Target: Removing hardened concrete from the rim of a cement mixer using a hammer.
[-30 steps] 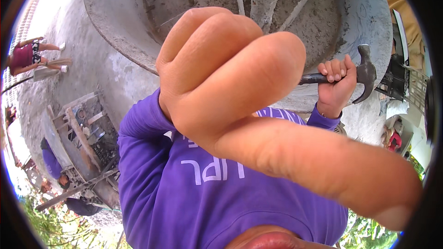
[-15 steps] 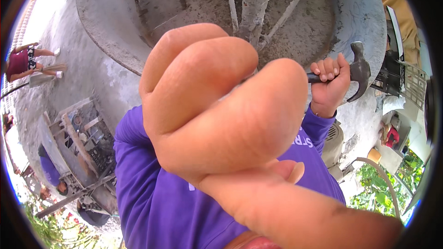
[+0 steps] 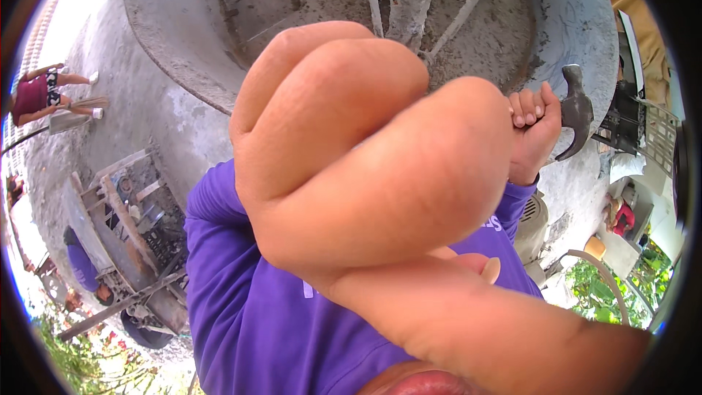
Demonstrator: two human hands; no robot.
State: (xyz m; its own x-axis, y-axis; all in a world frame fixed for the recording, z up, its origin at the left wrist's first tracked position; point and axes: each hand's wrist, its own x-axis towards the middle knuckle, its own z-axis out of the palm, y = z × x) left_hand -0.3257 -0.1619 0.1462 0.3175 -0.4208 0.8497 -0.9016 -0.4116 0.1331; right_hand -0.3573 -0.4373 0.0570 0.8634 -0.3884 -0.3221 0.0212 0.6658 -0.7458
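Observation:
My left hand (image 3: 365, 168) fills the middle of the view, very close to the camera. Several of its fingers are curled tight, one finger stretches to the lower right, and the thumb tip shows beneath. No object shows in it. Farther off on the right, my right hand (image 3: 535, 128) is wrapped round the handle of a claw hammer (image 3: 576, 110). The black head sticks out beyond the thumb side, while most of the handle is hidden behind my left hand. The hammer is in front of the rim of a wide round concrete basin (image 3: 172, 36).
A post (image 3: 413, 0) with slanting braces stands inside the basin. At left, a person in maroon (image 3: 35, 99) is near a long-handled dustpan (image 3: 69, 123). Below lies a wooden frame (image 3: 131, 223) with debris, near a person in purple (image 3: 80, 260). A person in red (image 3: 624, 218) is at right.
My left hand has shifted slightly up and right in the view, covering more of the hammer handle. The right hand still grips the hammer, a little farther right.

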